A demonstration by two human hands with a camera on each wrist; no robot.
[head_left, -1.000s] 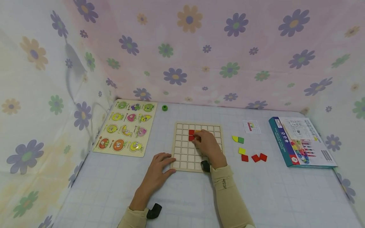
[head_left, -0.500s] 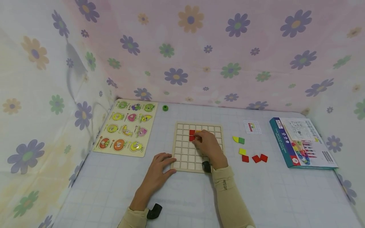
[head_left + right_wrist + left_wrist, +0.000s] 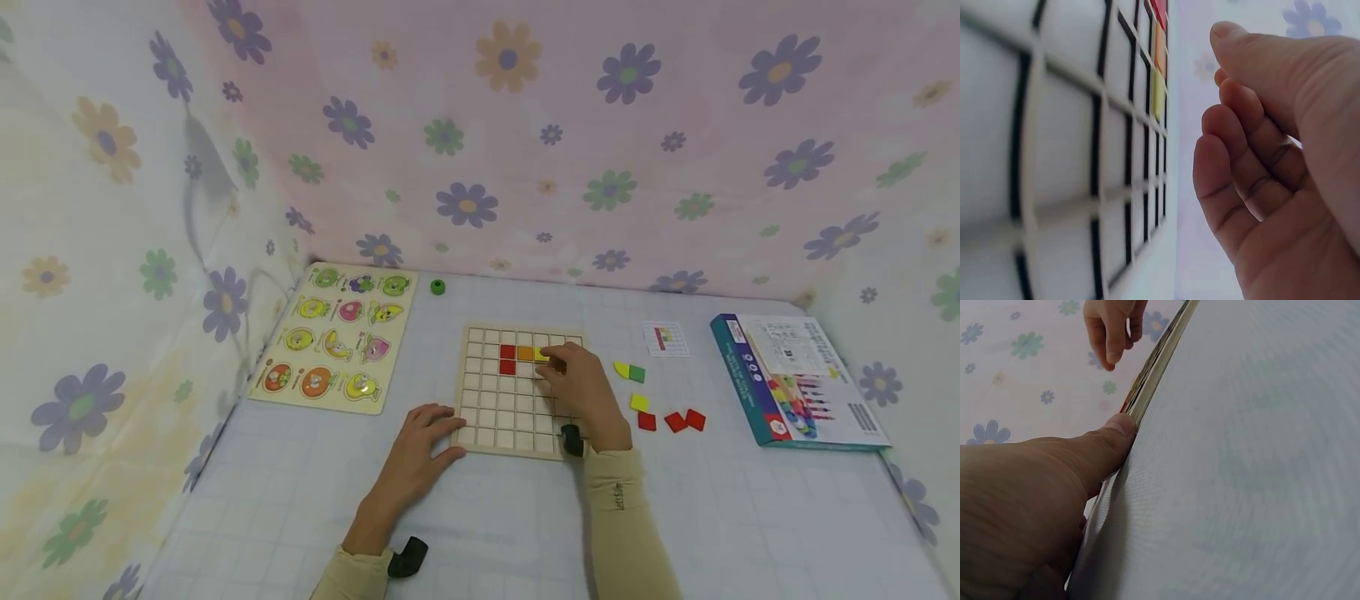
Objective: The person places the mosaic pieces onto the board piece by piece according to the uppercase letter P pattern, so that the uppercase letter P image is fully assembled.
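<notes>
A wooden grid board lies flat on the table. My left hand rests at its near left corner, thumb touching the near edge and relaxed fingers along the left side. In the left wrist view that thumb is against the board's edge. Two red tiles, an orange tile and a yellow piece sit in the grid squares. Close over the board, beside the yellow piece, is my right hand. The right wrist view shows its fingers loosely bent, nothing between them, apart from the board.
Right of the board lie a yellow and green pair of pieces, a yellow tile and several red tiles. Behind them is a pattern card, with a box farther right. A fruit puzzle board and a green ring are left.
My right hand has moved right from the orange tile, uncovering it and the yellow piece beside it. My left hand stays at the board's corner.
</notes>
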